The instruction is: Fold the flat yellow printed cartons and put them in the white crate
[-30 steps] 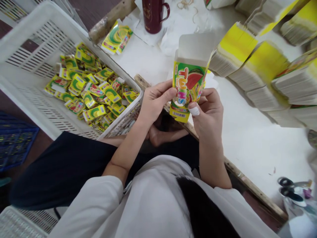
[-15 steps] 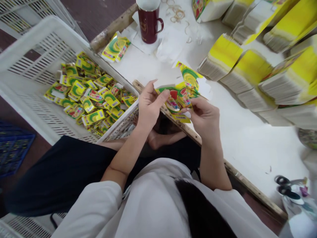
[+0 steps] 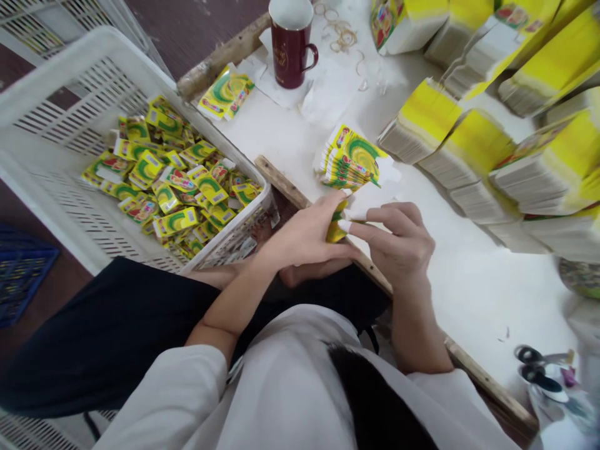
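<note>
My left hand (image 3: pixel 307 234) is closed around a small yellow-and-green carton (image 3: pixel 335 231) at the table's front edge, its back turned up and covering most of the carton. From the other side, my right hand (image 3: pixel 403 240) pinches the carton's white end flap between bent fingers; the fingertips look white, perhaps covered. Just beyond both hands, a fanned stack of flat printed cartons (image 3: pixel 354 156) lies on the white tabletop (image 3: pixel 469 294).
On my left, a white slatted crate (image 3: pixel 56 169) holds many folded cartons. A maroon mug (image 3: pixel 290 53), rubber bands (image 3: pixel 344 37) and more flat cartons (image 3: pixel 227 94) sit at the back. Bundled carton stacks (image 3: pixel 422 119) stand at right, scissors (image 3: pixel 539 365) nearer.
My left hand has turned over and closed round the carton, hiding its printed face. My right hand has shifted slightly right and down to the flap, and the stack behind shows more fully.
</note>
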Demonstrator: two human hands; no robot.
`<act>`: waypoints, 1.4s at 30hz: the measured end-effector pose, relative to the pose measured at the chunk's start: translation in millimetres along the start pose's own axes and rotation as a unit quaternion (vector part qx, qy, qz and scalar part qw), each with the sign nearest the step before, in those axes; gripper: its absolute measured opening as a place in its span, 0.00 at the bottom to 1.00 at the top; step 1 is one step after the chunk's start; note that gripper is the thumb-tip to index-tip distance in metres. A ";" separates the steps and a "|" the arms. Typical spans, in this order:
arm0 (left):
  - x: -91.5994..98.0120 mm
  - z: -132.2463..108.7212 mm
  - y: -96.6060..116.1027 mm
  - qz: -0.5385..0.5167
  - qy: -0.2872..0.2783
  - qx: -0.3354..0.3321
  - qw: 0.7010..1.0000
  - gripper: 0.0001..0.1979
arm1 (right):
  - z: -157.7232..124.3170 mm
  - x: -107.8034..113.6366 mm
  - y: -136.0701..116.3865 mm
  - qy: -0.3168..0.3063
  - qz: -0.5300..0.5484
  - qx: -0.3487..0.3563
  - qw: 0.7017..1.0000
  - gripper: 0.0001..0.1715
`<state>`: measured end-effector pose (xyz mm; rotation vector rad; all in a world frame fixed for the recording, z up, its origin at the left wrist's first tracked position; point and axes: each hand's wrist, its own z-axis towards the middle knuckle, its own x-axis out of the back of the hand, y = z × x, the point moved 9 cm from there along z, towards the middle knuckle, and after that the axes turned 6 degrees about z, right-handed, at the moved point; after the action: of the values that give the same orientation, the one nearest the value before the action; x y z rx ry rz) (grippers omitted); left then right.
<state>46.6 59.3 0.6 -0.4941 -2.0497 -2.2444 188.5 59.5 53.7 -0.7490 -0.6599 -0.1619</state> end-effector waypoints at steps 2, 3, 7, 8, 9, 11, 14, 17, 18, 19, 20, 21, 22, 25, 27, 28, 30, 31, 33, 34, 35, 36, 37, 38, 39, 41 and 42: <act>-7.6 3.0 -9.0 0.047 0.059 0.019 0.997 0.40 | -9.2 2.1 1.8 0.103 0.002 -0.036 0.994 0.16; -8.6 3.9 -13.4 0.060 0.091 0.027 0.994 0.41 | -16.2 3.4 4.5 0.161 0.011 -0.066 0.985 0.17; -2.3 4.2 -21.1 0.076 0.171 0.024 0.982 0.44 | -38.2 -14.1 17.6 0.266 0.166 -0.170 0.934 0.23; 0.3 3.8 -20.6 0.079 0.182 0.016 0.980 0.44 | -40.2 -19.7 21.4 0.269 0.208 -0.193 0.921 0.23; 2.4 3.3 -19.2 0.086 0.189 0.006 0.978 0.44 | -41.2 -23.9 25.6 0.267 0.241 -0.217 0.908 0.23; 3.9 2.4 -14.6 0.109 0.195 -0.015 0.975 0.43 | -40.8 -25.7 35.5 0.258 0.283 -0.260 0.886 0.21; -2.9 1.6 -4.8 0.158 0.180 -0.053 0.969 0.41 | -36.0 -16.8 53.3 0.232 0.321 -0.302 0.867 0.20; -14.3 0.0 4.8 0.186 0.157 -0.093 0.966 0.39 | -29.4 -9.4 68.9 0.194 0.324 -0.334 0.864 0.19; -16.5 -1.6 8.9 0.190 0.158 -0.112 0.962 0.38 | -28.6 -11.3 73.2 0.185 0.333 -0.352 0.855 0.19; -17.5 -3.7 13.2 0.194 0.167 -0.134 0.957 0.37 | -28.4 -17.0 76.2 0.174 0.352 -0.373 0.841 0.19; -17.3 -6.4 17.8 0.198 0.181 -0.158 0.950 0.37 | -28.6 -26.5 77.1 0.160 0.382 -0.393 0.821 0.19; -16.5 -9.1 21.6 0.203 0.197 -0.179 0.942 0.36 | -28.7 -38.8 75.7 0.142 0.416 -0.410 0.799 0.20; -15.7 -11.3 24.1 0.208 0.209 -0.195 0.935 0.35 | -28.9 -52.3 72.2 0.120 0.448 -0.421 0.780 0.20; -11.1 -12.5 22.8 0.223 0.229 -0.199 0.926 0.33 | -32.6 -84.0 60.9 0.069 0.497 -0.431 0.750 0.26; -5.7 -10.7 19.2 0.230 0.236 -0.185 0.926 0.33 | -36.6 -86.7 60.8 0.075 0.493 -0.423 0.756 0.30; -3.1 -10.0 18.4 0.237 0.239 -0.183 0.923 0.32 | -38.0 -81.7 62.7 0.087 0.483 -0.415 0.766 0.33; -0.2 -8.9 19.9 0.271 0.244 -0.191 0.911 0.28 | -38.1 -61.9 66.8 0.115 0.443 -0.391 0.799 0.34; -0.1 -9.0 22.2 0.298 0.247 -0.201 0.900 0.26 | -36.9 -50.1 67.8 0.121 0.411 -0.382 0.819 0.33; -1.9 -10.9 28.3 0.358 0.262 -0.223 0.868 0.22 | -32.6 -30.8 66.4 0.106 0.341 -0.379 0.854 0.28; -4.0 -11.9 31.1 0.386 0.269 -0.232 0.851 0.21 | -29.9 -25.3 64.5 0.086 0.311 -0.383 0.865 0.25; -6.5 -12.5 33.1 0.411 0.273 -0.236 0.837 0.20 | -27.3 -22.4 62.3 0.062 0.289 -0.391 0.872 0.22; -9.1 -12.9 34.6 0.430 0.274 -0.238 0.827 0.18 | -24.9 -21.8 60.0 0.039 0.277 -0.397 0.874 0.20; -11.3 -13.0 35.5 0.444 0.274 -0.237 0.820 0.17 | -22.6 -22.7 57.6 0.019 0.273 -0.400 0.875 0.18; -13.4 -12.8 36.1 0.454 0.271 -0.235 0.816 0.16 | -20.7 -24.4 55.8 0.003 0.272 -0.401 0.875 0.17; -14.9 -12.7 36.6 0.460 0.269 -0.233 0.813 0.15 | -19.4 -26.1 55.0 -0.007 0.269 -0.401 0.875 0.17; -17.2 -12.3 37.6 0.467 0.263 -0.231 0.812 0.13 | -19.2 -27.7 57.4 -0.010 0.250 -0.407 0.878 0.17; -18.5 -12.2 38.2 0.470 0.259 -0.233 0.811 0.13 | -19.9 -27.9 59.9 -0.006 0.239 -0.412 0.879 0.15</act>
<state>71.7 39.9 31.4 -0.6323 -0.6925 -1.8663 198.1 87.3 -8.7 -1.7158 -0.3779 0.0287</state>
